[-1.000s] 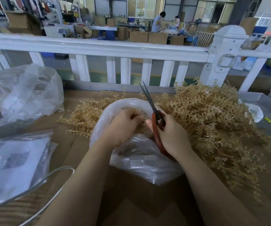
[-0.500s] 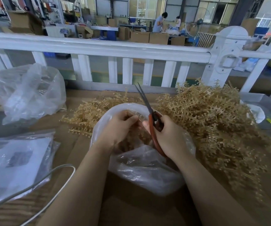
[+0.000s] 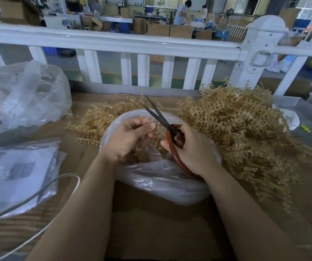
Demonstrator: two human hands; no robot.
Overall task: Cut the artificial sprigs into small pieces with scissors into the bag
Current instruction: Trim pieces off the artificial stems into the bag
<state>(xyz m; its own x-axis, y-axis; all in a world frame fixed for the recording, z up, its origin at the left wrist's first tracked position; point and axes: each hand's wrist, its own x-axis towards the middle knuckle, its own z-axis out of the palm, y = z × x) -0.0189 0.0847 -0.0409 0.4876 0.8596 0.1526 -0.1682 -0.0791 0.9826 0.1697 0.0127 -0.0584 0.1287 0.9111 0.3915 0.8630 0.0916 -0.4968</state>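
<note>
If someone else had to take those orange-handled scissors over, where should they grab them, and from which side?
Probably by the orange handle loops, coming from the near side. The scissors point away, blades slightly parted toward the white railing, so the far end is sharp. The right hand already grips the loops over the bag.

Sprigs (image 3: pixel 236 129) tan/beige. Scissors (image 3: pixel 170 136): red-orange handles, dark grey blades. Bag (image 3: pixel 162 181) clear, whitish rim. Far fence (image 3: pixel 113 42) white. Table (image 3: pixel 151 223) brown. Near-left cable (image 3: pixel 38 193) white.
</note>
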